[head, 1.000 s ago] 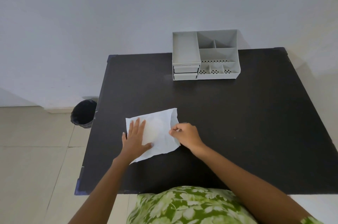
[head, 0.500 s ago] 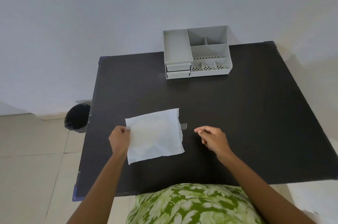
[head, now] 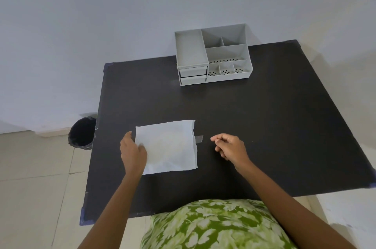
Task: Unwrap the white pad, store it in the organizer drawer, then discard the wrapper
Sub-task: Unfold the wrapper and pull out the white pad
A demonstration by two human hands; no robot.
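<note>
A white wrapper (head: 168, 145) lies flat on the black table (head: 264, 116), near the front left. The pad inside shows only as a faint shape through the paper. My left hand (head: 133, 152) holds the wrapper's left edge, fingers on top of the lower left corner. My right hand (head: 230, 148) hovers to the right of the wrapper, apart from it, fingers loosely curled with nothing visible in them. A short grey tape strip (head: 199, 138) sticks out from the wrapper's right edge. The grey organizer (head: 212, 55) stands at the table's back edge, its two small drawers (head: 193, 75) pushed in.
A black waste bin (head: 81, 135) stands on the tiled floor beside the table's left edge. A white wall rises behind the table. The organizer has several open compartments on top.
My right hand has left the wrapper's right edge and drawn off to the right. My left hand slid from flat on the wrapper to its left edge. The tape strip now shows.
</note>
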